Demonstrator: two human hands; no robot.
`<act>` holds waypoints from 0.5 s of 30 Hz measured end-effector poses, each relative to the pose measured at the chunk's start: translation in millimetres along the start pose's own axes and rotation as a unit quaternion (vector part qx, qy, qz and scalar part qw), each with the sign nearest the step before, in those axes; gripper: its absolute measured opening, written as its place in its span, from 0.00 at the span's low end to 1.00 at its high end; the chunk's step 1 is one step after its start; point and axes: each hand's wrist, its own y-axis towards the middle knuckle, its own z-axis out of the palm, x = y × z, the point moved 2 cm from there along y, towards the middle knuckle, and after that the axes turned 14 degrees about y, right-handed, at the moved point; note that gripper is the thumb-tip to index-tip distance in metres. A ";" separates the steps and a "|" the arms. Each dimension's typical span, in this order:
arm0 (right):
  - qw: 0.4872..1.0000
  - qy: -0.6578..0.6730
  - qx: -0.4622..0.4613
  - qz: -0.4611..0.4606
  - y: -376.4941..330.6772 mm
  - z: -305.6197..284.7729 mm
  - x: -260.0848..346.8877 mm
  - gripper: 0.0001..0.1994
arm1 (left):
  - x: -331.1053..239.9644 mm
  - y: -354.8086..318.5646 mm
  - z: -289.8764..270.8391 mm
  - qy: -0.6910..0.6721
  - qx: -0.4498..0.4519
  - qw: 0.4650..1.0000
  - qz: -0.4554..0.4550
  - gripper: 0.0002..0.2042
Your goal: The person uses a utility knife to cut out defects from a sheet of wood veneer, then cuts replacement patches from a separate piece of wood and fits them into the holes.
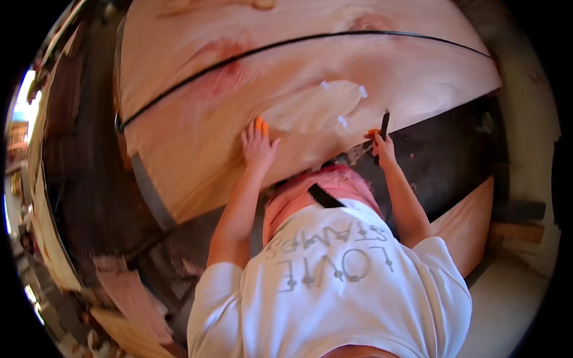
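Sheet (185,170): step seems to be steadying it
Left hand (258,147): spread flat atop, gripping nothing
Right hand (385,148): closed around tool (384,126)
Tool: next move likely needs lowering

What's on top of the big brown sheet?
A black strip crosses it, small whitish pieces sit around an oval patch, and the left hand rests there. The bit of brown sheet under that hand is covered, so I can't see it.

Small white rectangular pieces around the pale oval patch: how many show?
3: a far piece, a right piece and a near piece, edging the patch. The left hand may hide others.
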 end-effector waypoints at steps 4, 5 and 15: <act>0.997 -0.009 -0.032 -0.073 17.4 -32.7 78.4 0.11 | 2.6 -8.5 11.7 0.039 -0.012 0.999 0.008 0.30; 0.994 -0.003 -0.020 -0.110 24.4 -40.2 107.2 0.11 | -1.2 -5.7 16.3 0.028 0.020 0.999 -0.003 0.30; 0.835 0.061 -0.107 -0.536 18.1 -80.9 483.5 0.12 | -10.9 -8.0 -2.1 0.041 0.094 0.995 -0.015 0.32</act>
